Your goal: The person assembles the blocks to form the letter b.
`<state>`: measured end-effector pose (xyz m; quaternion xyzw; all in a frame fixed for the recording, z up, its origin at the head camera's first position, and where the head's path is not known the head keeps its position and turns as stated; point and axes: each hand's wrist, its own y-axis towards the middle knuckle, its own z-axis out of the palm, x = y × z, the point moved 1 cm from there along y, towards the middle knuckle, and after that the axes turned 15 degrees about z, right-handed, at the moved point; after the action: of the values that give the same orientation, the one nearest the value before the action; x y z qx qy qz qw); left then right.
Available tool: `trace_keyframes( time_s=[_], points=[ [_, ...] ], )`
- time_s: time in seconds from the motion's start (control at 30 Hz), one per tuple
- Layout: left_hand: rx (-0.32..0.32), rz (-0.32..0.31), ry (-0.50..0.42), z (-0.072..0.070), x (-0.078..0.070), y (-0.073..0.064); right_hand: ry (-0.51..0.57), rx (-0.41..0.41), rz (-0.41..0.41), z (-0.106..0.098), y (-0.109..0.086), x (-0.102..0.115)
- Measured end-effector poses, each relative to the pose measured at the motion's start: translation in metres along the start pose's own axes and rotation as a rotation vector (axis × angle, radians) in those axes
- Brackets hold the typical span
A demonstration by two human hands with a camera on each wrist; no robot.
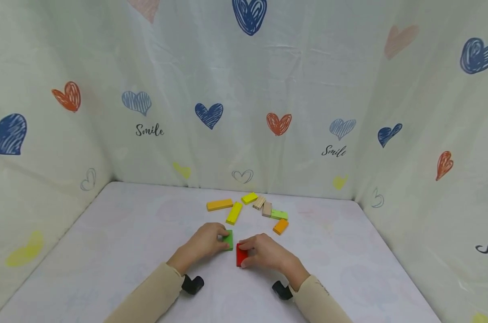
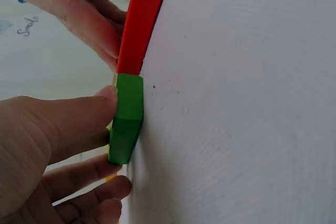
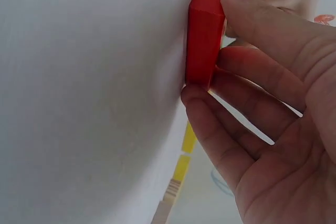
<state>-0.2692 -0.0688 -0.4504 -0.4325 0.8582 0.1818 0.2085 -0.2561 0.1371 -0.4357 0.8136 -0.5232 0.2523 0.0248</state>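
A green block (image 1: pixel 229 240) lies flat on the white table, and my left hand (image 1: pixel 205 240) pinches it between thumb and fingers. Just to its right and nearer to me is a red block (image 1: pixel 240 255), which my right hand (image 1: pixel 265 255) holds by its edges. In the left wrist view the green block (image 2: pixel 128 114) appears end to end with the red block (image 2: pixel 140 24); whether they touch I cannot tell. The right wrist view has the thumb and fingers around the red block (image 3: pixel 205 40), which rests against the tabletop.
Behind the hands lie an amber block (image 1: pixel 219 205), yellow blocks (image 1: pixel 234 213), a striped wooden piece (image 1: pixel 259 202), a brown block (image 1: pixel 266 209), a light green block (image 1: pixel 279 215) and an orange block (image 1: pixel 280 226). A heart-patterned curtain (image 1: pixel 244 148) surrounds the table (image 1: pixel 349 269).
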Motion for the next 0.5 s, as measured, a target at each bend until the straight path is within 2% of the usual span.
trace_keyframes(
  time_s=[0.23, 0.5],
  points=[
    [-0.006, 0.0, -0.021, -0.005, 0.001, -0.001, -0.005, 0.017, -0.032, 0.002, -0.002, 0.01],
    [-0.009, 0.007, -0.059, -0.008, 0.004, 0.0, -0.072, 0.01, -0.038, 0.002, -0.003, 0.011]
  ],
)
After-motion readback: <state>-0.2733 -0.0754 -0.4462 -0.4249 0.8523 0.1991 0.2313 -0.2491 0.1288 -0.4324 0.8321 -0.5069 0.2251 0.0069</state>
